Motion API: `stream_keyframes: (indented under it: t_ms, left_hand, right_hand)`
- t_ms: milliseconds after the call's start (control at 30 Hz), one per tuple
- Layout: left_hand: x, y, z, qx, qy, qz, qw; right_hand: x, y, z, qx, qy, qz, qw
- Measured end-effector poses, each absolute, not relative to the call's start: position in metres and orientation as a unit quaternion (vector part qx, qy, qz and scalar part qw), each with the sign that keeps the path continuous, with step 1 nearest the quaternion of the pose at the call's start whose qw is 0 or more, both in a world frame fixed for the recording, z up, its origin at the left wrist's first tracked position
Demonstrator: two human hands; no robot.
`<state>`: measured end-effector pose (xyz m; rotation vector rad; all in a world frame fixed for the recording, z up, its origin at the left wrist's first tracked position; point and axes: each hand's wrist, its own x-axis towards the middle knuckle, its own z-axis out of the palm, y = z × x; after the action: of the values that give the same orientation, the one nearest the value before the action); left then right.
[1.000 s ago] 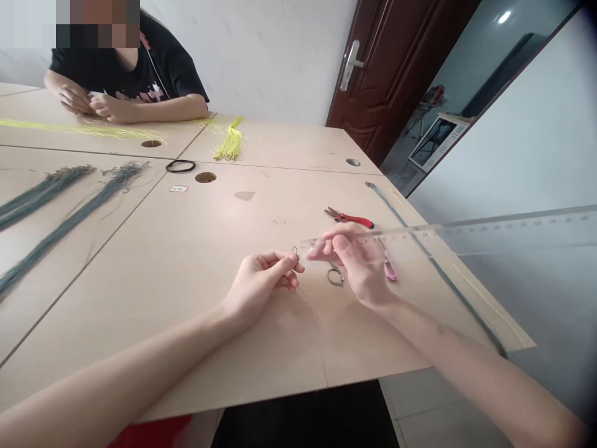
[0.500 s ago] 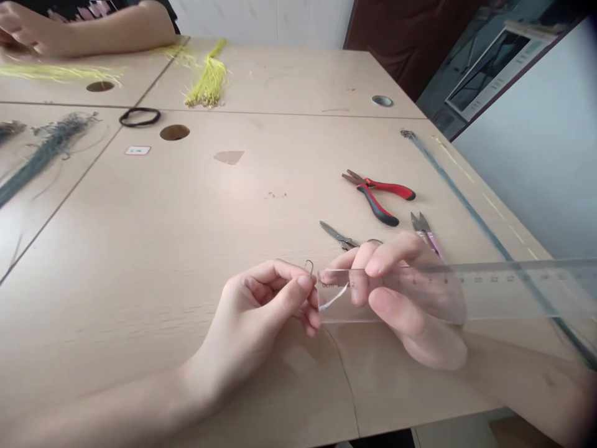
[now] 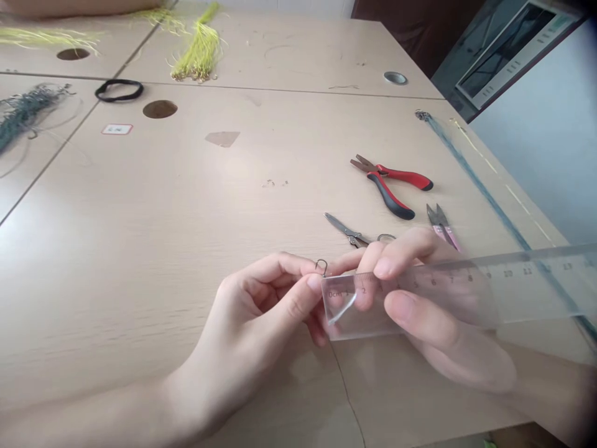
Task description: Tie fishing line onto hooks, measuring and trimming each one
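Note:
My left hand (image 3: 265,317) pinches a small metal fish hook (image 3: 321,266) between thumb and forefinger, with the curved bend sticking up. A thin dark line (image 3: 347,389) hangs below the fingers down the table. My right hand (image 3: 420,298) is closed on a clear plastic ruler (image 3: 508,286) marked in centimetres, held level. Its zero end sits against my left thumb, just beside the hook. Through the ruler a short white strip (image 3: 343,309) shows near the low numbers; whether it lies on the ruler or behind it I cannot tell.
Beyond my hands lie scissors (image 3: 345,230), red-and-black pliers (image 3: 392,183) and pink thread snips (image 3: 442,227). A dark line bundle (image 3: 485,186) runs along the right edge. Farther off are yellow line bundles (image 3: 198,53), a black band (image 3: 119,91), a tape roll (image 3: 395,78) and another person's arm (image 3: 74,7).
The ruler's zero end has come up against the left thumb beside the hook. Both hands appear slightly farther right, and the view has tipped down, leaving less of the other person visible.

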<state>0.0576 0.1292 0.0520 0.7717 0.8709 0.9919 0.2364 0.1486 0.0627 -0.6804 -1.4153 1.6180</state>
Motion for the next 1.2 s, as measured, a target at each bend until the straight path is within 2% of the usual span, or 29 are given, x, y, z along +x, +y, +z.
stream_keyframes:
  t_ms: [167,600,967,1133,1200]
  left_hand:
    - [0.058,0.128,0.053,0.362,0.372,0.466,0.716]
    - [0.057,0.126,0.057,0.371,0.387,0.478,0.695]
    - [0.057,0.125,0.059,0.365,0.382,0.478,0.702]
    - [0.058,0.126,0.056,0.357,0.397,0.476,0.699]
    - [0.058,0.127,0.054,0.348,0.407,0.473,0.699]
  right_hand:
    - [0.232,0.148,0.061,-0.256,-0.523,0.690,0.429]
    - [0.238,0.148,0.061,-0.245,-0.591,0.638,0.428]
    - [0.238,0.148,0.061,-0.231,-0.574,0.671,0.409]
    - [0.242,0.151,0.065,-0.259,-0.543,0.654,0.459]
    - [0.247,0.157,0.073,-0.288,-0.543,0.646,0.453]
